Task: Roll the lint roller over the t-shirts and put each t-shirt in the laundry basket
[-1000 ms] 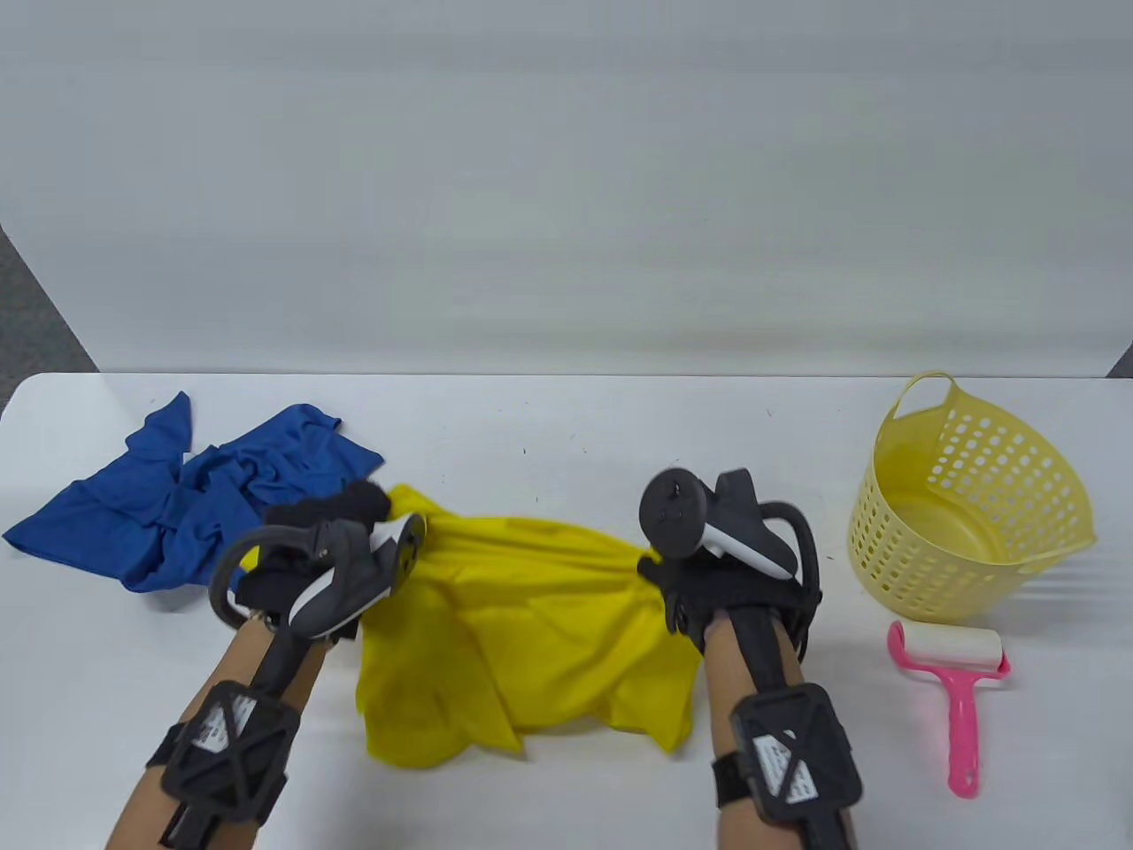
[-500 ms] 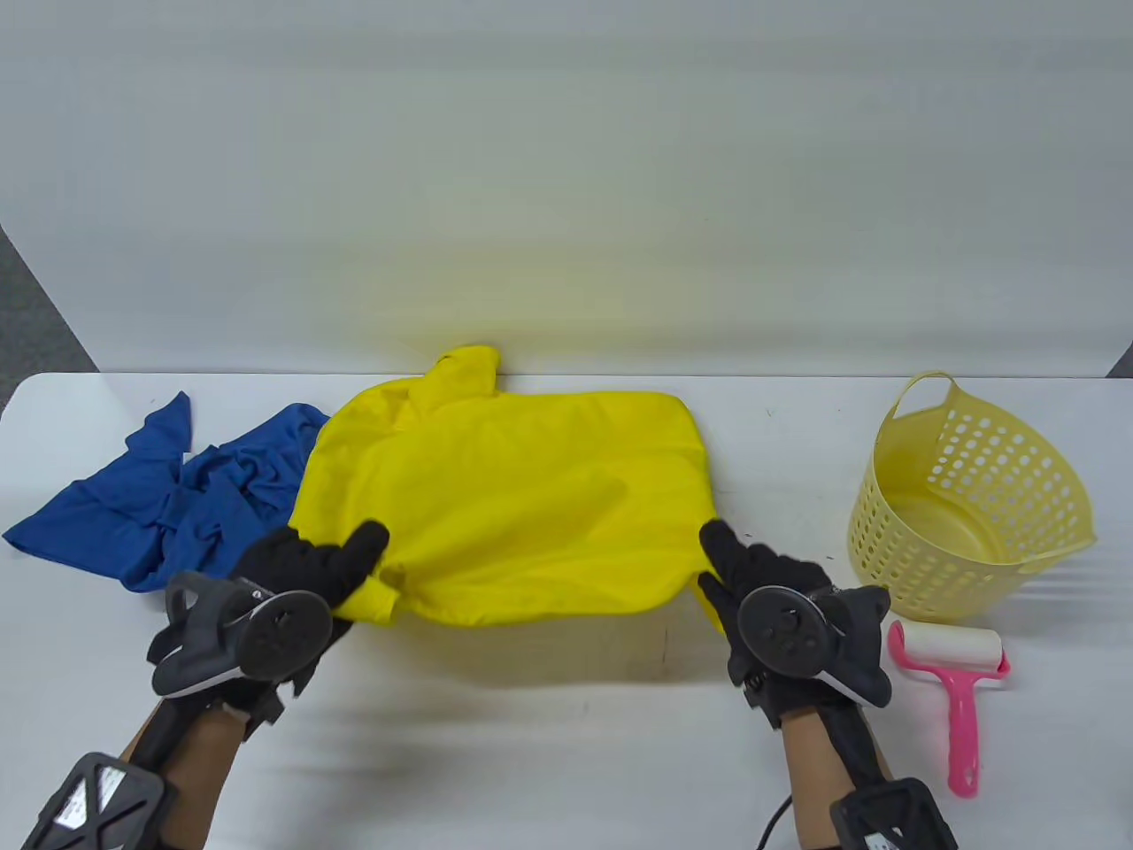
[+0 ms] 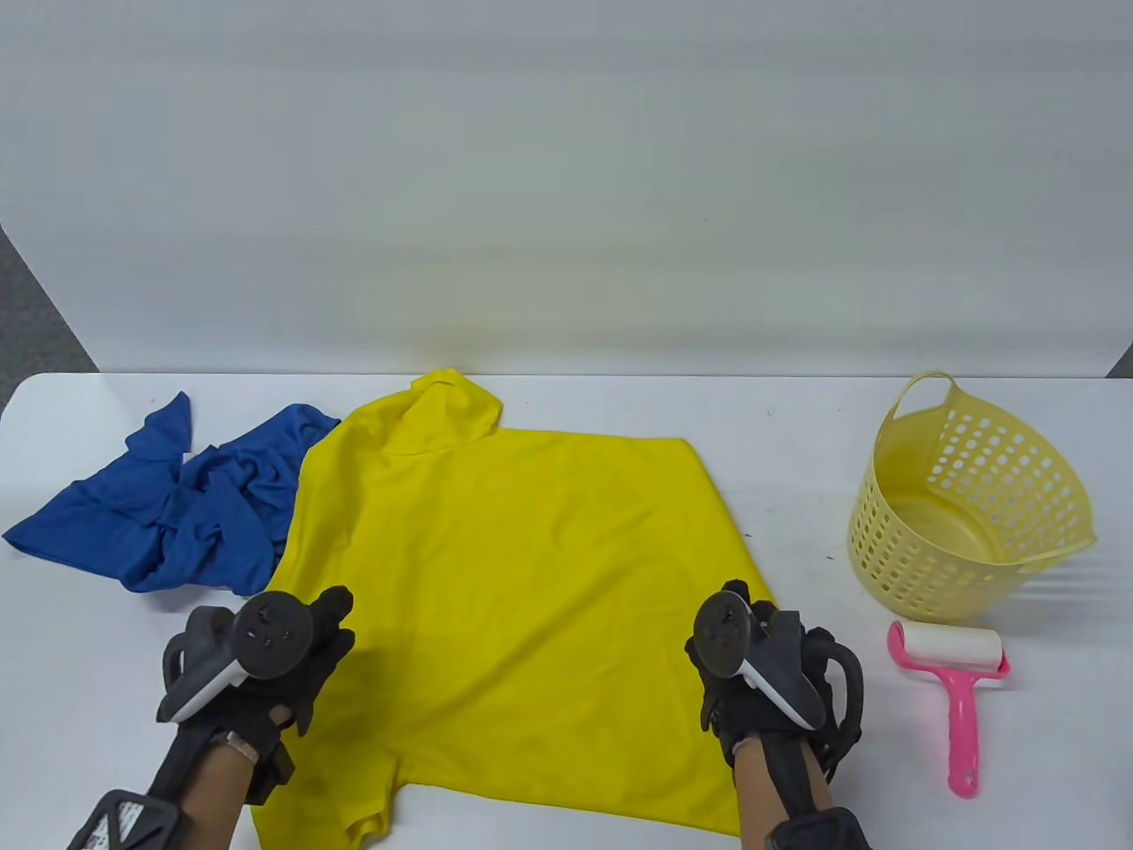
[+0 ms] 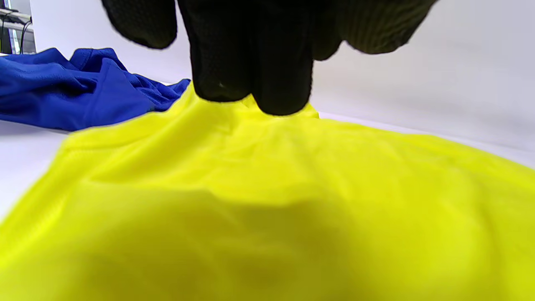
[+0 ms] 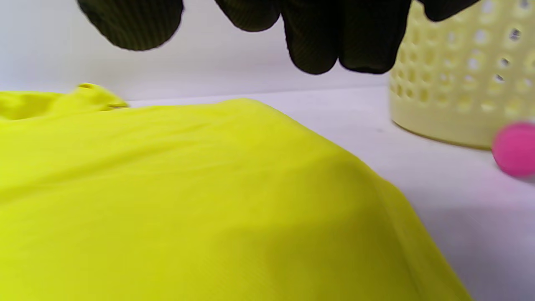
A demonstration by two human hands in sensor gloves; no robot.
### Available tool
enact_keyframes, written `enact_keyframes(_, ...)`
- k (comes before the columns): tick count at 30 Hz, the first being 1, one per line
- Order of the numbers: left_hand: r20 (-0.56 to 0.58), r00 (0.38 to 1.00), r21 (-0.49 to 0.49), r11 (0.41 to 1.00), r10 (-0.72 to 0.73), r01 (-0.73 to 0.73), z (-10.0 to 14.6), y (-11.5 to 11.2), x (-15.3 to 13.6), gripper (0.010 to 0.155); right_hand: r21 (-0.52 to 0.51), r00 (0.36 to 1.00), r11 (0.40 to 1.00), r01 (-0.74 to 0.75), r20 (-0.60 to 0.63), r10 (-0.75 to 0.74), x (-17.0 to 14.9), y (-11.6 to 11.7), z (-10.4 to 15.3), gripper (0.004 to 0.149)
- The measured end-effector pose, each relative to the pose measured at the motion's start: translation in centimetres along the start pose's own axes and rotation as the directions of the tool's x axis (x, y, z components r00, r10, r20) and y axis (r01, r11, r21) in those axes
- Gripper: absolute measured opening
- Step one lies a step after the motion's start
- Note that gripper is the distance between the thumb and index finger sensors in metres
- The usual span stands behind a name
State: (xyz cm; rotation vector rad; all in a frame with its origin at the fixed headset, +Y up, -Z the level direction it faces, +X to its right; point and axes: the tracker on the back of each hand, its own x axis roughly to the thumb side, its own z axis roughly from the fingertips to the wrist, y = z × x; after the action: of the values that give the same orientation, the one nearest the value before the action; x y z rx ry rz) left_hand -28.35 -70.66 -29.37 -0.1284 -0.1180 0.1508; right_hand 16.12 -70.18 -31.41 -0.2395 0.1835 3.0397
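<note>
A: Lying spread out on the table (image 3: 549, 407), the yellow shirt (image 3: 531, 575) covers the middle, its near edge reaching toward the bottom of the table view.

B: And the hands?

A: Left hand (image 3: 265, 655) sits at the shirt's left edge, right hand (image 3: 752, 664) at its right edge, each with a tracker on its back.

B: Are they gripping the cloth?

A: In the left wrist view the fingertips (image 4: 250, 83) come down to the fabric, where it peaks up a little. Whether they pinch it or only touch it, I cannot tell. In the right wrist view the fingers (image 5: 334, 46) hang curled loosely above the shirt, apart from it and holding nothing.

B: Where is the other shirt?

A: The blue shirt (image 3: 168, 505) lies crumpled at the left of the table, its right part tucked under the yellow one's edge.

B: Basket and roller?

A: The basket (image 3: 965, 496) stands at the right, tilted, open side toward the camera, nothing showing inside. The roller (image 3: 956, 682) lies just in front of it, pink handle pointing toward the near edge, near the right hand but apart from it.
</note>
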Motion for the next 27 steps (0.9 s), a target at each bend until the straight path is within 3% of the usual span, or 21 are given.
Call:
enact_keyframes(2, 0.045, 0.989, -0.125, 0.981, -0.142, 0.146, -0.3, -2.7, 0.9, 0.074, 0.19, 0.994, 0.976, 0.106, -0.016, -0.105, -0.5, 3.0, -0.9, 0.075)
enact_keyframes(4, 0.091, 0.963, -0.254, 0.929, -0.253, 0.268, -0.5, -5.2, 1.4, 0.088, 0.274, 0.979, 0.942, 0.192, 0.006, -0.202, -0.4, 5.4, -1.2, 0.077)
enact_keyframes(6, 0.134, 0.943, -0.361, 0.872, -0.304, 0.332, -0.7, -6.8, 1.4, 0.099, 0.303, 0.993, 0.948, 0.095, 0.039, -0.113, -0.4, 6.7, -1.4, 0.079)
enact_keyframes(8, 0.12, 0.964, -0.401, 0.877, -0.235, 0.264, -0.8, -6.7, 0.9, 0.108, 0.465, 0.997, 0.883, -0.057, 0.071, 0.027, -0.9, 7.0, -1.3, 0.08)
enact_keyframes(10, 0.121, 0.97, -0.462, 0.853, -0.211, 0.243, -0.7, -6.8, 0.8, 0.113, 0.41, 0.996, 0.912, -0.005, 0.079, -0.03, -1.6, 6.3, -0.9, 0.077)
enact_keyframes(12, 0.169, 0.95, -0.44, 0.842, -0.263, 0.312, -0.4, -6.0, 1.0, 0.112, 0.362, 0.979, 0.92, 0.147, 0.077, -0.187, -2.4, 4.7, -0.7, 0.061)
enact_keyframes(14, 0.151, 0.963, -0.338, 0.903, -0.225, 0.264, -0.1, -4.2, 1.2, 0.091, 0.2, 0.966, 0.947, 0.251, 0.01, -0.258, -3.5, 3.4, -0.6, 0.056)
enact_keyframes(15, 0.112, 0.975, -0.29, 0.932, -0.193, 0.218, -0.1, -3.8, 1.1, 0.079, 0.032, 0.963, 0.962, 0.269, -0.039, -0.268, -4.3, 3.1, -0.5, 0.059)
enact_keyframes(16, 0.084, 0.979, -0.254, 0.946, -0.187, 0.203, 0.0, -3.8, 1.0, 0.073, -0.129, 0.961, 0.959, 0.253, -0.081, -0.264, -5.0, 3.1, -0.6, 0.063)
enact_keyframes(17, 0.084, 0.979, -0.236, 0.95, -0.188, 0.203, -0.1, -4.0, 1.0, 0.072, -0.203, 0.963, 0.955, 0.218, -0.114, -0.244, -5.4, 3.2, -0.7, 0.065)
enact_keyframes(18, 0.07, 0.972, -0.214, 0.948, -0.225, 0.235, -0.2, -4.3, 1.0, 0.072, -0.191, 0.972, 0.973, 0.132, -0.167, -0.165, -5.8, 3.5, -1.1, 0.069)
enact_keyframes(20, 0.056, 0.942, -0.204, 0.92, -0.33, 0.334, -0.3, -5.1, 1.2, 0.08, -0.004, 0.969, 0.999, 0.032, -0.246, -0.032, -6.1, 4.5, -1.6, 0.077)
enact_keyframes(22, 0.09, 0.929, -0.271, 0.889, -0.358, 0.369, -0.5, -6.0, 1.5, 0.085, 0.156, 0.973, 0.985, 0.067, -0.23, -0.03, -5.6, 6.0, -2.4, 0.068)
enact_keyframes(23, 0.102, 0.929, -0.297, 0.881, -0.355, 0.369, -0.6, -6.4, 1.6, 0.087, 0.137, 0.971, 0.988, 0.077, -0.236, -0.043, -5.4, 6.1, -2.5, 0.066)
enact_keyframes(25, 0.102, 0.928, -0.324, 0.87, -0.359, 0.373, -0.7, -6.8, 1.9, 0.09, -0.078, 0.976, 0.995, 0.057, -0.206, -0.072, -5.1, 5.0, -2.6, 0.043)
enact_keyframes(27, 0.108, 0.929, -0.308, 0.876, -0.355, 0.37, -0.8, -6.8, 2.3, 0.089, -0.23, 0.962, 0.955, 0.187, -0.156, -0.226, -4.8, 3.7, -2.2, 0.041)
